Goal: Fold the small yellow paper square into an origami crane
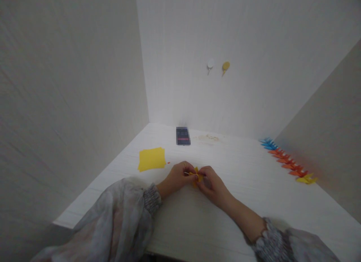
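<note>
Both hands at work. My left hand (178, 176) and my right hand (212, 185) meet low over the white wooden tabletop (180, 220). Each is pinched closed on the small, partly folded piece of yellow paper (197, 175), which sits between my fingertips near the tabletop's middle. A flat square sheet of yellow paper (151, 159) lies near my left hand, on its far left. A small dark rectangular device (183, 136) stands farther back. A row of folded blue, orange and yellow paper figures (286, 162) lines the right edge, well apart from both hands.
</note>
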`<state>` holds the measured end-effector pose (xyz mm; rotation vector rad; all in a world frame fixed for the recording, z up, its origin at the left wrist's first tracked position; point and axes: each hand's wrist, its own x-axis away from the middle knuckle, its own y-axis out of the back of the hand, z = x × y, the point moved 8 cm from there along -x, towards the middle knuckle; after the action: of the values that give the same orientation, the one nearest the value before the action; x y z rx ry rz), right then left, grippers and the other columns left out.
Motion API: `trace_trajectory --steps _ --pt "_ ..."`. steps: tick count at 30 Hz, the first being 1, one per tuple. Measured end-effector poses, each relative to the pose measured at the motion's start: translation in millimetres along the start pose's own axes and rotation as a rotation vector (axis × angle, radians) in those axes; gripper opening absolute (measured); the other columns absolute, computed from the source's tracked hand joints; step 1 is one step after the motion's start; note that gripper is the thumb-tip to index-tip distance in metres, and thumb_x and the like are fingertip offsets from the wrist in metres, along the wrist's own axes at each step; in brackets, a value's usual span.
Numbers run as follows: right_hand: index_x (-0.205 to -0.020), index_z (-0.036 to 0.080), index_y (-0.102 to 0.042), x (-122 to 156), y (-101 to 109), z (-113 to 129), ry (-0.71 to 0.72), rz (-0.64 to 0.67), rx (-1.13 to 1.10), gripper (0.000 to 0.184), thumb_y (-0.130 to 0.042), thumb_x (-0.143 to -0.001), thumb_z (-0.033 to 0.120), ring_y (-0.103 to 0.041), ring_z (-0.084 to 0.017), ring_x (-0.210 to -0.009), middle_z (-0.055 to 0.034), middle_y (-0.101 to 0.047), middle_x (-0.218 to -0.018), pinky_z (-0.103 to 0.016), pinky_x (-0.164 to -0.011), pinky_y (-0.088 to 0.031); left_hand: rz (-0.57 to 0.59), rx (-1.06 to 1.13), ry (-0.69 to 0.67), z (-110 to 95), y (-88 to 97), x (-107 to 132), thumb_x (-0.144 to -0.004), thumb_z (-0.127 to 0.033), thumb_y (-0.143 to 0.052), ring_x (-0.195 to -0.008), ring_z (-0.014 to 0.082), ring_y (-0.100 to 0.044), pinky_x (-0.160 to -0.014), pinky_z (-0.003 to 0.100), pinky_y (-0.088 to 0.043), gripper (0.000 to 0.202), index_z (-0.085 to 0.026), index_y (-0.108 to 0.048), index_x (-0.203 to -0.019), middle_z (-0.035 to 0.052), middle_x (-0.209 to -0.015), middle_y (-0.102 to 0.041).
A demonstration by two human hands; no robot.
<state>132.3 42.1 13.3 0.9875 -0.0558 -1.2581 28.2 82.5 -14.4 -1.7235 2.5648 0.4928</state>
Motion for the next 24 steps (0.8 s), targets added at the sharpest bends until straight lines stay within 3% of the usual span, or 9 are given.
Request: trace_trajectory --steps 5,12,17,24 --pt "-0.09 0.019 -0.048 -1.1 3.3 -4.7 -0.038 -0.072 -0.002 0.017 -0.051 -0.073 0.022 -0.049 -0.019 -0.079 -0.006 -0.05 -0.086 -0.034 -0.069 -0.043 -0.058 0.021 0.013 -1.5 4.0 -1.2 -0.062 -0.025 -0.06 -0.07 0.0125 -0.056 -0.064 0.026 -0.046 0.019 -0.012 -0.053 -0.074 0.0037 -0.077 -0.058" --pt "-0.09 0.019 -0.049 -1.0 1.5 -3.5 -0.06 -0.036 -0.034 0.015 -0.049 -0.074 0.021 -0.051 -0.017 -0.077 -0.0053 -0.052 -0.084 -0.032 -0.068 -0.044 -0.08 0.027 0.015 -1.7 5.5 -2.1 -0.063 -0.024 -0.06 -0.069 0.0123 -0.056 -0.064 0.025 -0.046 0.017 -0.012 -0.051 -0.073 0.0039 -0.076 -0.059" --pt "-0.096 0.019 -0.047 -1.0 -2.2 -11.3 -0.107 -0.044 -0.14 0.028 -0.055 -0.069 0.018 -0.051 -0.018 -0.083 -0.0053 -0.052 -0.091 -0.034 -0.074 -0.044 -0.081 0.008 0.074 0.1 3.0 -1.9 -0.067 -0.027 -0.056 -0.066 0.0124 -0.056 -0.06 0.024 -0.045 0.019 -0.013 -0.051 -0.078 0.0031 -0.073 -0.059" --pt "-0.097 0.02 -0.046 -1.5 0.7 -17.2 -0.13 -0.155 -0.197 0.032 -0.059 -0.068 0.026 -0.051 -0.021 -0.085 -0.0055 -0.05 -0.092 -0.037 -0.074 -0.045 -0.052 -0.038 0.025 -10.5 -7.4 1.5 -0.065 -0.012 -0.05 -0.07 0.0122 -0.054 -0.06 0.023 -0.042 0.027 -0.016 -0.047 -0.091 0.0014 -0.079 -0.058"
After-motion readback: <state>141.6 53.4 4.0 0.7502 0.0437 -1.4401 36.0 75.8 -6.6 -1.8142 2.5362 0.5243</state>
